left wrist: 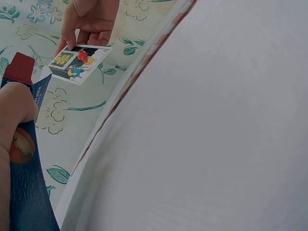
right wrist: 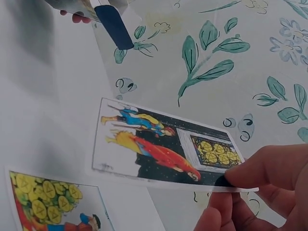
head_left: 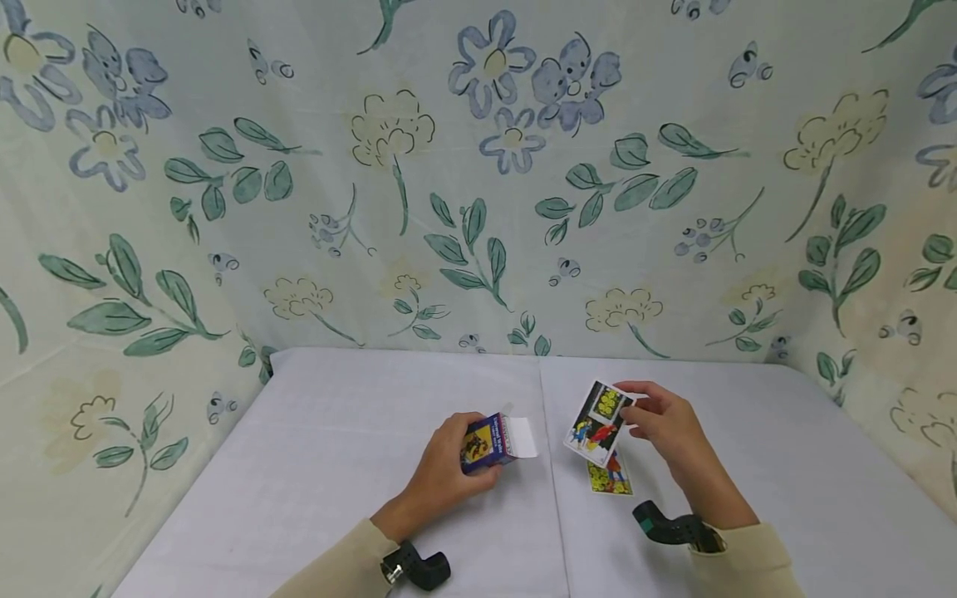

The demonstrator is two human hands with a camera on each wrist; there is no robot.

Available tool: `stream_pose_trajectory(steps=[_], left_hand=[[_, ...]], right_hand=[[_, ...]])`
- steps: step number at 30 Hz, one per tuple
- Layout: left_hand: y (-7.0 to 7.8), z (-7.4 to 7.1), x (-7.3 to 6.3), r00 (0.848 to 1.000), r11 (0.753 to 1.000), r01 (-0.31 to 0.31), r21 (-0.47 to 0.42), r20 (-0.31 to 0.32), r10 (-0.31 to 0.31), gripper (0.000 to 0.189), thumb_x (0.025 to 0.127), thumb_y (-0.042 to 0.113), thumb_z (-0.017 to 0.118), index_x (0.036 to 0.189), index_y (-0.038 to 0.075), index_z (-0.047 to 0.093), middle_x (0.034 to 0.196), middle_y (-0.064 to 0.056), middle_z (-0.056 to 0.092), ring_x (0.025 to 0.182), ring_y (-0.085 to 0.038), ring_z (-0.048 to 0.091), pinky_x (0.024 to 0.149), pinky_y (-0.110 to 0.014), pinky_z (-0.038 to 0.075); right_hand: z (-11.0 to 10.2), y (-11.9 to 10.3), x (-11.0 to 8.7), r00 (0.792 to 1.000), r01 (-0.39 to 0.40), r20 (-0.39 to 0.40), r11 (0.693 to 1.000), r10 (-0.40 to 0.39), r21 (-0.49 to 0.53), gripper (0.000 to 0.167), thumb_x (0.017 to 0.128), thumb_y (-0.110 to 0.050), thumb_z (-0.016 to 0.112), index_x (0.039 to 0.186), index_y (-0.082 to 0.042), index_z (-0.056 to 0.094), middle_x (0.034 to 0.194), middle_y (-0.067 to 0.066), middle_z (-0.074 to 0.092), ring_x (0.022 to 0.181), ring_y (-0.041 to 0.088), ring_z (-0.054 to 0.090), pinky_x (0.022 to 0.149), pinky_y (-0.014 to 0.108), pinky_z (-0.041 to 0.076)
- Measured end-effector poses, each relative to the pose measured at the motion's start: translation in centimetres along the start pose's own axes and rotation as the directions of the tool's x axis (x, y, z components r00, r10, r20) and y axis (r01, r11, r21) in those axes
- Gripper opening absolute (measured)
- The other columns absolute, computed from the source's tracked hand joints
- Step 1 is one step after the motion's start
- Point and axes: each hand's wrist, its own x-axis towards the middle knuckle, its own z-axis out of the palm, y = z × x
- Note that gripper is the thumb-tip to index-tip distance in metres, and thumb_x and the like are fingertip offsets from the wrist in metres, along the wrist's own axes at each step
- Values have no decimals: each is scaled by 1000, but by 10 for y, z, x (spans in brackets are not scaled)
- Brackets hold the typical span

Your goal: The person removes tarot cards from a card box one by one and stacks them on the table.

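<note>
My left hand (head_left: 444, 465) grips a dark blue card box (head_left: 484, 444) with a yellow picture on its front. The box's end flap (head_left: 523, 437) stands folded out toward the right. With thumb and fingers, my right hand (head_left: 665, 423) pinches a tarot card (head_left: 598, 422) by one edge. In the right wrist view, this card (right wrist: 149, 144) shows two figures, one in red and one in blue, below a window of yellow discs. A second card (head_left: 609, 477) with several yellow discs lies face up on the table, partly covered by the held card in the head view.
A white cloth covers the table (head_left: 359, 399), with a fold line running front to back. Behind and at both sides hangs a floral-patterned curtain (head_left: 478, 324). A black camera mount (head_left: 676, 527) is on the right wrist, another (head_left: 419, 569) on the left.
</note>
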Motion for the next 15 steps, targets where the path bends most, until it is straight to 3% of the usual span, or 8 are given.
stream_pose_trajectory(steps=[5,15], left_hand=[[0,0,0,1000,1000,1,-6,1,-1,70,74,31,81,132,11,47,121,2,55,104,-9,50,89,-34,48],[-1,0,1,1000,1000,-13,-11,3,13,70,75,33,80,132,10,47,121,2,55,104,-8,50,89,-33,48]], right_hand=[[-2,3,3,1000,-24,0,1000,24,7,41,93,-15,57,134,-13,56,122,15,51,107,33,55,87,33,52],[-2,14,9,996,-86,4,996,86,11,43,96,-21,57,131,3,50,130,23,52,112,34,54,96,41,47]])
